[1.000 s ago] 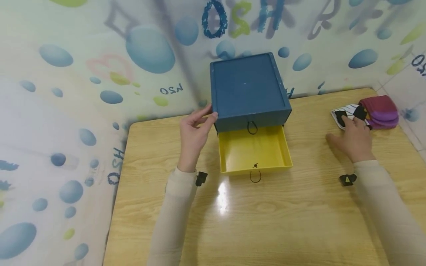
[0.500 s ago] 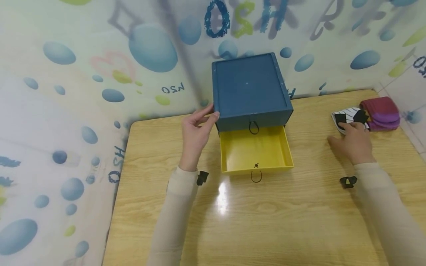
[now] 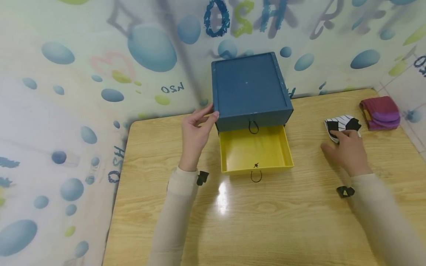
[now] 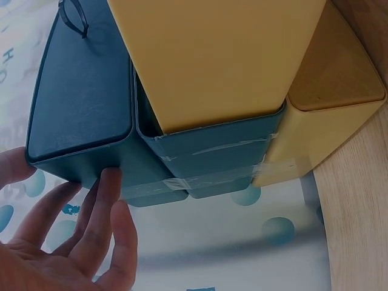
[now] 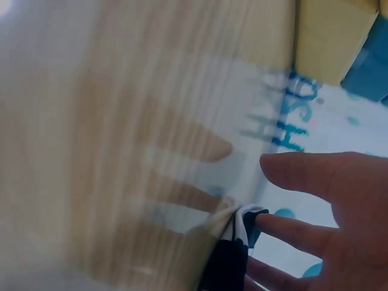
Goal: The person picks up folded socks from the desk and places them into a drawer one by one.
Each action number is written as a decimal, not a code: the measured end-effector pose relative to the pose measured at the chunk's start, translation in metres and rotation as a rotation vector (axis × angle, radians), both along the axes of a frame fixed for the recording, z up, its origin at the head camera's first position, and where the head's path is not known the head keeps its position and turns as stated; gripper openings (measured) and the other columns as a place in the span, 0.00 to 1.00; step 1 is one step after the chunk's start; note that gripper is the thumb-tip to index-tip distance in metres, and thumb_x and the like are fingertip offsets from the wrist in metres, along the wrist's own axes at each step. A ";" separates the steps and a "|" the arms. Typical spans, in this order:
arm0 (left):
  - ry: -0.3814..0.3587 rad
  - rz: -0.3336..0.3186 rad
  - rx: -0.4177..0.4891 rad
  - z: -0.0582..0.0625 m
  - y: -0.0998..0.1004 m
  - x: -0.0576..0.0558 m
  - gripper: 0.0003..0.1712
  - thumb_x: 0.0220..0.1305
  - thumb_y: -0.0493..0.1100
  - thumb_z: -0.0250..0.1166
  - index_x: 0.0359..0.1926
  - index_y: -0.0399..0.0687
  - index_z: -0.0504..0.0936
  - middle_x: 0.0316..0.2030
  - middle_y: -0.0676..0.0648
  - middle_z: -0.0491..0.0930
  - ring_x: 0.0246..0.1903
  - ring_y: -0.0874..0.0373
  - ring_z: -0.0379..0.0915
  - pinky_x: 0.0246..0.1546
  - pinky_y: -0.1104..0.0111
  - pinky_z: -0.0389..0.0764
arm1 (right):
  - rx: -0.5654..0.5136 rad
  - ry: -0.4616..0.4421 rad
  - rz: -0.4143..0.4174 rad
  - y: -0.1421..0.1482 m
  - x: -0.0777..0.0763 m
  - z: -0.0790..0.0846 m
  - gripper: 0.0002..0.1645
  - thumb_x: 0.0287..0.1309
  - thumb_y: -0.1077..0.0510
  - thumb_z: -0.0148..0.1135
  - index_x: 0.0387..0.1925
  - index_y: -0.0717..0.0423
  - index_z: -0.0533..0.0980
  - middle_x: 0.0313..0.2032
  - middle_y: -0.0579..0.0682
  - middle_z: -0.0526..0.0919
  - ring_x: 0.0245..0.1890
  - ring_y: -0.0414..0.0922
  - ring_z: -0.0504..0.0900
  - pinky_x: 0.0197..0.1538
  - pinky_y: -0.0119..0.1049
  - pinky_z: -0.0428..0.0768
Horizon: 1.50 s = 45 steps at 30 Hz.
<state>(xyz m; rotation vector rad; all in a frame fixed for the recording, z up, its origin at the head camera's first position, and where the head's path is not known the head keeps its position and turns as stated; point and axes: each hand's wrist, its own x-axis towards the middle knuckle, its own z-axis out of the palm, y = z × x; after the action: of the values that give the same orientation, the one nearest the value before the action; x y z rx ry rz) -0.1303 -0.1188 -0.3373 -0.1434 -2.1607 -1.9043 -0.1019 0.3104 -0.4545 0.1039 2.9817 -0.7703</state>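
Pale wooden table (image 3: 253, 229): yellow plastic drawer (image 3: 256, 147) out, folded black-white cloth (image 3: 342, 124), maroon-purple cloth (image 3: 382, 113) outside. My left hand (image 3: 195, 133), spread, touches blue plastic cabinet (image 3: 249, 87); right hand (image 3: 350, 152) touches black-white cloth, unpinched.

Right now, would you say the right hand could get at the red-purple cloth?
Probably yes: bare table lies between the right hand and the red-purple cloth, though the fingers touch the striped cloth.

My sleeves: long, plain cream, left (image 3: 174, 214) and right (image 3: 382, 218). Left hand (image 3: 193, 136) bare, right hand (image 3: 351, 153) likewise. Small black module (image 3: 202, 178) at my left wrist; matching black unit (image 3: 341, 191) at my right, marked with a yellowish triangle (image 3: 345, 193).
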 end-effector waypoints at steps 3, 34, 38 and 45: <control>0.015 -0.012 0.004 0.000 0.002 0.001 0.18 0.64 0.38 0.70 0.55 0.44 0.86 0.49 0.39 0.86 0.38 0.45 0.84 0.43 0.66 0.83 | -0.002 -0.002 0.014 -0.008 0.011 0.002 0.39 0.67 0.46 0.61 0.66 0.72 0.67 0.60 0.84 0.59 0.59 0.79 0.59 0.54 0.74 0.64; 0.020 0.005 -0.015 0.003 -0.001 -0.002 0.18 0.64 0.39 0.71 0.55 0.44 0.86 0.49 0.42 0.86 0.37 0.48 0.84 0.43 0.63 0.83 | 0.081 0.145 0.022 -0.068 0.045 0.026 0.44 0.58 0.44 0.70 0.67 0.67 0.68 0.55 0.73 0.67 0.51 0.71 0.67 0.34 0.66 0.71; 0.013 0.004 -0.019 0.003 -0.001 -0.002 0.19 0.64 0.39 0.71 0.56 0.44 0.85 0.49 0.42 0.86 0.38 0.45 0.84 0.45 0.63 0.83 | 0.061 0.107 0.011 -0.062 0.033 0.018 0.55 0.55 0.42 0.72 0.75 0.61 0.58 0.65 0.77 0.57 0.57 0.78 0.60 0.39 0.72 0.68; -0.005 0.007 -0.023 0.001 -0.002 0.000 0.19 0.64 0.40 0.71 0.56 0.45 0.86 0.49 0.43 0.86 0.38 0.46 0.84 0.44 0.65 0.83 | 0.066 -0.042 0.047 -0.054 0.024 0.005 0.59 0.54 0.34 0.70 0.76 0.61 0.56 0.62 0.82 0.56 0.50 0.79 0.64 0.29 0.62 0.72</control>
<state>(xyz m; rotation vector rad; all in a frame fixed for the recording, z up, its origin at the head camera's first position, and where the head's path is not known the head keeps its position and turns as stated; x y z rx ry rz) -0.1305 -0.1207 -0.3362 -0.1353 -2.1843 -1.8789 -0.0782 0.2559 -0.4491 0.0516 2.9585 -0.6571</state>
